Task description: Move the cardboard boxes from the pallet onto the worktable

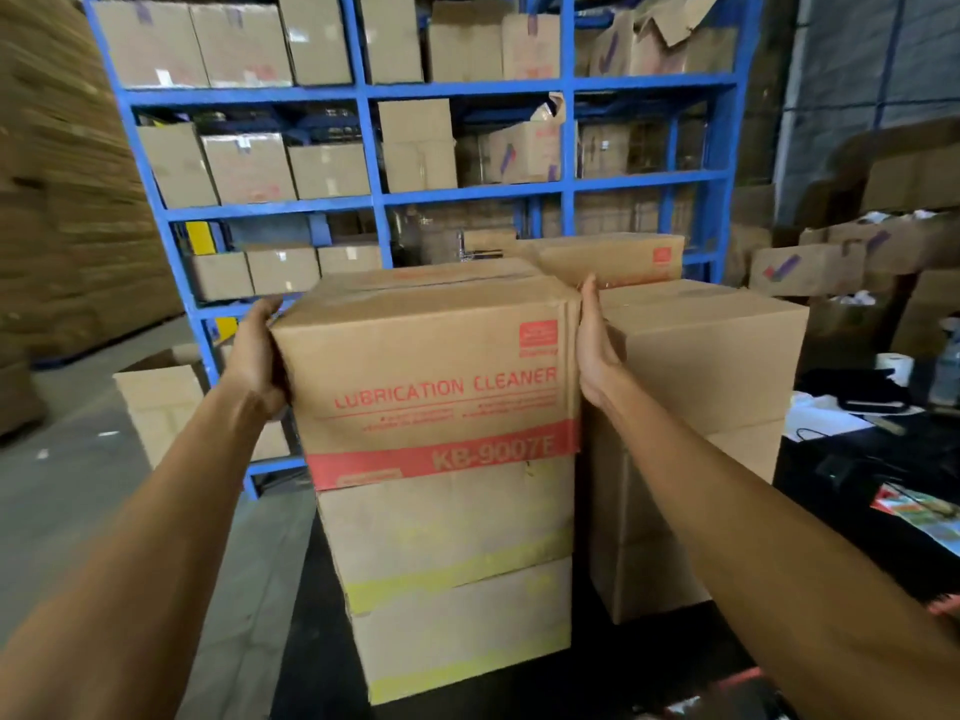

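Note:
A cardboard box printed "LUBRICATION CLEANER" in red [431,366] sits on top of a stack of two plain boxes [452,574] on a black surface. My left hand [257,356] presses flat on its left side, fingers curled over the top edge. My right hand [597,350] presses on its right side, wedged between it and a neighbouring stack of brown boxes [701,387]. Another box with a red mark [613,257] stands behind. The box is squeezed between both hands.
A blue steel rack [374,194] full of cartons rises right behind the stacks. A carton [161,402] stands on the grey floor at the left. At right, a dark table [883,459] carries papers, a tape roll and small items. Stacked cardboard fills the far left.

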`<state>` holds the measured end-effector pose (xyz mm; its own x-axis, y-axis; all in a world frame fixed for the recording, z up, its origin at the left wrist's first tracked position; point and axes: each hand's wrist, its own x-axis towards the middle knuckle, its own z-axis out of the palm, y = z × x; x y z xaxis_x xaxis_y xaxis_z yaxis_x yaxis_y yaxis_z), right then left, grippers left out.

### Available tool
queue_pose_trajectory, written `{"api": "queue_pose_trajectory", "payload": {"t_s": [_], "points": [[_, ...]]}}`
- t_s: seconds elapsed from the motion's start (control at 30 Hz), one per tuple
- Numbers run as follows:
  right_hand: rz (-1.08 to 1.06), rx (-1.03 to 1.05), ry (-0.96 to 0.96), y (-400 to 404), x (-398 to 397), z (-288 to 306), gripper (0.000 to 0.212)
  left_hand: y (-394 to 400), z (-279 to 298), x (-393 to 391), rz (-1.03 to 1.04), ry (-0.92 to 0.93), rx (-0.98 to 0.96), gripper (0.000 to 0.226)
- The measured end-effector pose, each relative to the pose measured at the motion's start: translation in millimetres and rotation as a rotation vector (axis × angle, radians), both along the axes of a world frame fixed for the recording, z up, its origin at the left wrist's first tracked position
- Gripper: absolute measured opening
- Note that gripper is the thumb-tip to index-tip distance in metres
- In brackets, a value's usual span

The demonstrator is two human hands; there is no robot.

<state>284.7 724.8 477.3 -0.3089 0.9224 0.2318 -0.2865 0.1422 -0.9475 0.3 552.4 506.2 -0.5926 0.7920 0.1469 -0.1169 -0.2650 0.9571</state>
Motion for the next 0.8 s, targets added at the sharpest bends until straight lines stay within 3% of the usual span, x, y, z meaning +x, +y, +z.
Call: {"api": "queue_pose_trajectory", "payload": {"t_s": [0.07,0.17,0.3,0.37,0.5,0.8], "points": [[0.003,0.06,-0.038,3,-3,-11,0.072,1,-13,9,0.08,0.068,0.042,0.054],[-0.1,0.222,-0.122,9,-7,-46,0.049,-4,-43,15,0.141,0.122,0.058,0.064],[-0.051,0.293,-0.319,18,3,-103,0.062,-11,-92,41,0.261,0.201,-0.132,0.023],[-0.035,0.322,-0.369,19,9,-114,0.06,-11,-107,49,0.273,0.24,-0.171,0.025],[0.047,0.307,-0.351,21,13,-112,0.061,-9,-113,51,0.378,0.22,-0.165,0.022],[0.189,0.211,-0.282,36,9,-111,0.07,4,-117,44,0.405,0.194,-0.119,0.031]]}}
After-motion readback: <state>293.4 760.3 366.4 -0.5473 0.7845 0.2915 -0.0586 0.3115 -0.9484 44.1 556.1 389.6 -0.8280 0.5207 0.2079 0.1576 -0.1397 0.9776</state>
